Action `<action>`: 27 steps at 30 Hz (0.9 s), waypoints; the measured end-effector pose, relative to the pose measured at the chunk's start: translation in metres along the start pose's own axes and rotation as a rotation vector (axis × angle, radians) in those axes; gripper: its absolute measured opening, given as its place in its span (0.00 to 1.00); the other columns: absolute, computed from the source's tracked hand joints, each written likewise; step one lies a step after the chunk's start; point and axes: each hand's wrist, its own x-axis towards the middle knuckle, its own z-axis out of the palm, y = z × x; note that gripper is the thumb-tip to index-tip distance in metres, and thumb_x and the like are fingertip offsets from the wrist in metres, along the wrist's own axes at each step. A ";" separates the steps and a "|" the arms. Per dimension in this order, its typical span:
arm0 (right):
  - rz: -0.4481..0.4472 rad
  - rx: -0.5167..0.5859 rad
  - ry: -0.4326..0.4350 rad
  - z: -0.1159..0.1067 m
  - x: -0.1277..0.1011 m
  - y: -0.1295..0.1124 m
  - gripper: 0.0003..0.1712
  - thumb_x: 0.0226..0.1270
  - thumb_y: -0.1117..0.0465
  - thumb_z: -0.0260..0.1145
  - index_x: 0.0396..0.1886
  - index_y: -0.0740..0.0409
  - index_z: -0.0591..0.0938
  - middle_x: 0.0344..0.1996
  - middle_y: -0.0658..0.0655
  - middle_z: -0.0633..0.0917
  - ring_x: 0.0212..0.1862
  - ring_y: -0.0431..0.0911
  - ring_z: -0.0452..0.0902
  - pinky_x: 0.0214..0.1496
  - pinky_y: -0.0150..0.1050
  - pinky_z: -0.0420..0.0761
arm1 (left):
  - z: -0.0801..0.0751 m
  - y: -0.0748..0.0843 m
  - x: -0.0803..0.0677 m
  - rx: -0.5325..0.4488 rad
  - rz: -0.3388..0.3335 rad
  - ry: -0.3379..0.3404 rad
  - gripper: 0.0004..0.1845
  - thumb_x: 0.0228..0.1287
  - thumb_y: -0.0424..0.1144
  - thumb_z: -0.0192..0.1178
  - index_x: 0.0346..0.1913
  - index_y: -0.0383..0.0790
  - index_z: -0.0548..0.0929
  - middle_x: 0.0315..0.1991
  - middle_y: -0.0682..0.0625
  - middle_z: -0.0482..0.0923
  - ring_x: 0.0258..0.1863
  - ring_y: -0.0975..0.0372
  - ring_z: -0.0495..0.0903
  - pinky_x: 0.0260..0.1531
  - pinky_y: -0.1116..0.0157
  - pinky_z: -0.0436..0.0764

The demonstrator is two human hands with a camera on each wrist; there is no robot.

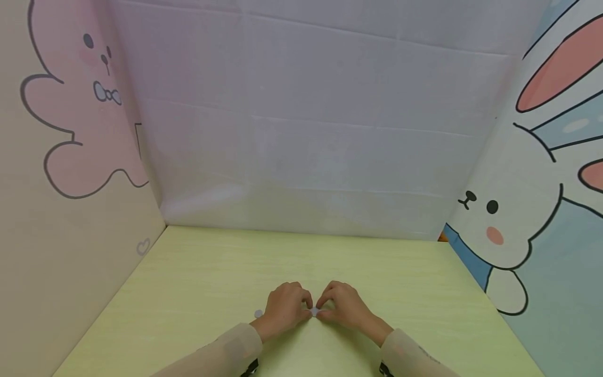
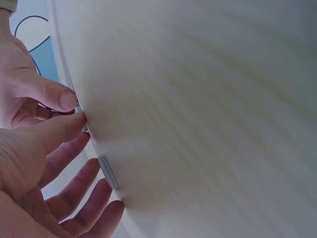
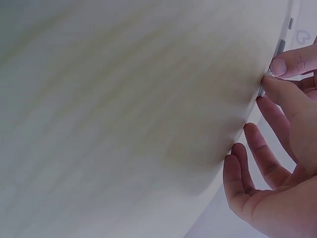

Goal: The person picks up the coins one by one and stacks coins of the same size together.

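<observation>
Both hands meet over a small flat grey piece lying on the yellow-green tabletop. My left hand pinches its left edge between thumb and finger. From the other side my right hand pinches the right edge. The fingers hide much of the piece, so its kind cannot be told. A second small grey piece, flat and roundish, lies just left of the left wrist. In the left wrist view a grey piece, seen edge-on and seemingly layered, sits by the left hand's outer fingers.
The tabletop has a white sheet behind it. A panel with a pink cartoon animal borders the left, and one with a white cartoon rabbit borders the right.
</observation>
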 end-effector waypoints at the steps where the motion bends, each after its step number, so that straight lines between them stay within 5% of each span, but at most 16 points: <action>1: 0.000 -0.001 0.001 0.000 0.000 0.000 0.04 0.59 0.58 0.83 0.31 0.49 0.95 0.35 0.45 0.87 0.41 0.43 0.82 0.46 0.42 0.81 | 0.000 0.000 0.000 0.001 -0.001 -0.001 0.08 0.54 0.43 0.83 0.29 0.53 0.92 0.27 0.60 0.76 0.28 0.67 0.72 0.23 0.68 0.71; 27: 0.034 0.005 -0.001 0.001 0.000 -0.002 0.05 0.57 0.59 0.85 0.31 0.50 0.94 0.36 0.46 0.86 0.40 0.44 0.82 0.45 0.41 0.81 | -0.002 0.001 -0.001 -0.017 -0.001 0.005 0.07 0.53 0.42 0.83 0.30 0.52 0.92 0.28 0.58 0.78 0.29 0.66 0.73 0.24 0.67 0.72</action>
